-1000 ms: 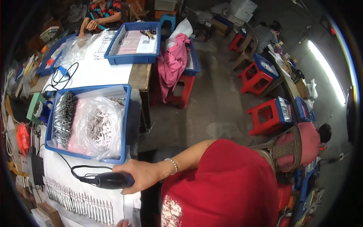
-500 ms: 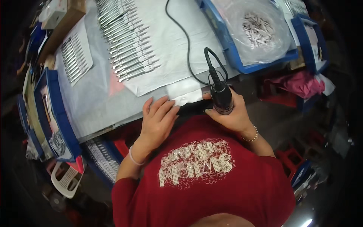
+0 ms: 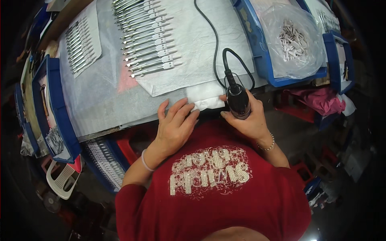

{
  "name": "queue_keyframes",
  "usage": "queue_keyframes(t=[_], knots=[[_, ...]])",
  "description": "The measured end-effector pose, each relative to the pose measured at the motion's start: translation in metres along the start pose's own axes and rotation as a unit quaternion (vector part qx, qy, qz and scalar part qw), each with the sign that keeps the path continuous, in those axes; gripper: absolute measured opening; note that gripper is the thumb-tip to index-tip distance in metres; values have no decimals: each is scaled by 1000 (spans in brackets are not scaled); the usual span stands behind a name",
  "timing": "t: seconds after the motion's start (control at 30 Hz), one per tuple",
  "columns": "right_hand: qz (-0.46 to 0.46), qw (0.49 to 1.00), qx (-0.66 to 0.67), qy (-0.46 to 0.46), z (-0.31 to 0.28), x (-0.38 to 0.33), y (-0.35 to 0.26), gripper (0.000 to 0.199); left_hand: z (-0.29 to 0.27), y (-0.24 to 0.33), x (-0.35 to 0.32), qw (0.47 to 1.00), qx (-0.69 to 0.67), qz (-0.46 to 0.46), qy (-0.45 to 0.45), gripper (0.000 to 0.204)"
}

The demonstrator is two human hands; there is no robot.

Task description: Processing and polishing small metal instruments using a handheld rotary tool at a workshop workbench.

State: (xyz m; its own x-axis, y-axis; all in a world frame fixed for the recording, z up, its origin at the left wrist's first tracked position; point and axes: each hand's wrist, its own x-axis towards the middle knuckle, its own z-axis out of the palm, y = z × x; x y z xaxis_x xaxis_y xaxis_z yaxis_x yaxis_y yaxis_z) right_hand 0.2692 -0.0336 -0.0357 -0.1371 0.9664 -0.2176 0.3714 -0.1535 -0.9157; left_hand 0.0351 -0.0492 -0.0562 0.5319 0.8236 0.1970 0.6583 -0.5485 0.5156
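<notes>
My right hand (image 3: pixel 251 118) is closed round a black corded hand tool (image 3: pixel 238 103), whose cable end points away from me; its lower end is hidden by the hand, so its exact kind does not show. My left hand (image 3: pixel 177 125) lies at the table's front edge, fingers spread, with fingertips touching a folded white cloth (image 3: pixel 207 100). The cloth sits between the two hands. Beyond them, several slim metal tools with flat, spade-like ends (image 3: pixel 155 66) lie side by side in a long row on white sheeting (image 3: pixel 197 56).
A blue tray (image 3: pixel 277 81) at the right holds a clear bag of small pale pieces (image 3: pixel 293 42). The tool's black cable (image 3: pixel 215 36) runs across the sheeting. Shorter metal tools (image 3: pixel 82 46) lie at the left, near another blue tray (image 3: pixel 66 120). A white plastic stool (image 3: pixel 60 182) stands lower left.
The whole view has shifted and turned slightly, so the table's things sit differently in the picture. Both hands keep about the same places by the cloth, and the right still holds the tool.
</notes>
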Motion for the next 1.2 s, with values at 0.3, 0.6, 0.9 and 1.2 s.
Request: queue_keyframes(t=[0.3, 0.6, 0.9, 1.2], knots=[[5, 987, 153, 42, -16, -4, -10, 45, -26, -2, 2, 999, -16, 10, 39, 31], [-261, 930, 214, 148, -41, -5, -41, 61, -116, -55, 80, 993, -8, -41, 106, 27], [-205, 962, 175, -45, -52, -2, -65, 60, -95, -207, 191, 986, 51, 18, 155, 17], [-233, 960, 147, -59, -48, 15, -57, 62, -90, -232, 217, 997, 26, 14, 68, 22]])
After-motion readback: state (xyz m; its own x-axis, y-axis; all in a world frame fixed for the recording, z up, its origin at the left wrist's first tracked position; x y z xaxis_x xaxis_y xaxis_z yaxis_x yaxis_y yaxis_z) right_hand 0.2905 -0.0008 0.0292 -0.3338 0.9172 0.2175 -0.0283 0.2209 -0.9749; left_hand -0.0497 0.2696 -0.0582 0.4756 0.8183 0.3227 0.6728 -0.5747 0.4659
